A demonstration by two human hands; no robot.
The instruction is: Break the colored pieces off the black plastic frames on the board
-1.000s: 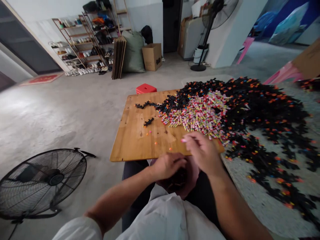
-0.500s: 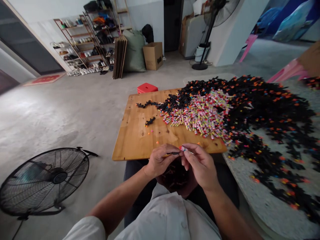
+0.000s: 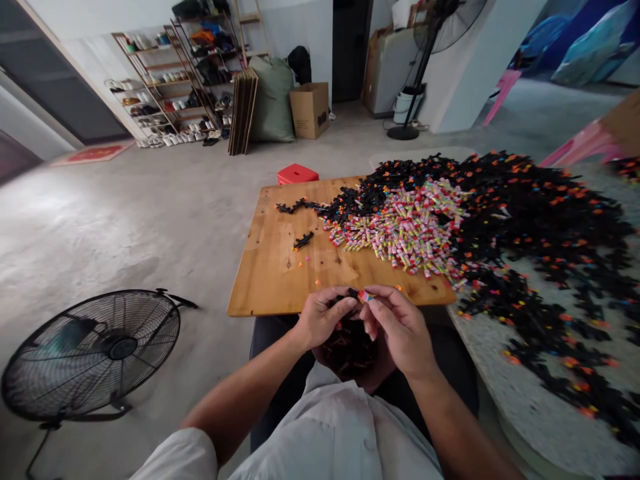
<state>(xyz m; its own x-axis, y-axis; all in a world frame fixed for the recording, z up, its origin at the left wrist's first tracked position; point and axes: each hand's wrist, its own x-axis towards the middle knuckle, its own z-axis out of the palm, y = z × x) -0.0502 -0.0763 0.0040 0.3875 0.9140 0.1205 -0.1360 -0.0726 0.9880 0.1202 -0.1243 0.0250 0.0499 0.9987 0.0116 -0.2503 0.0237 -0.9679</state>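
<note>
From the camera on my head I looked down at my own two hands, drawn close together over my lap just at the near edge of the wooden board (image 3: pixel 280 280). My left hand (image 3: pixel 323 320) was closed narrowly on a small black piece (image 3: pixel 350 294), pinched between thumb and fingertips, and my right hand (image 3: pixel 400 327) was closed just as narrowly on a little coloured tube (image 3: pixel 366 296), its pink-and-orange end pointing left at the black piece so that the two nearly touched. I judged I held them that near my body to keep both tiny parts steady and in sight. Below my hands a dark heap of pieces (image 3: pixel 350 347) lay in a bowl in my lap, mostly hidden. The pile of coloured tubes (image 3: pixel 400 230) sat on the far right part of the board, with the much larger black heap (image 3: pixel 540 220) spreading right onto the speckled table (image 3: pixel 505 393); one stray black piece (image 3: pixel 303 240) lay apart to the left. A floor fan (image 3: pixel 93 350) stood near left. Half a second before, my fingers had been a shade further apart, with a thin black stem showing between them; a second before, my right hand had been up over the board's near edge by the tubes while my left rested low by the bowl.
</note>
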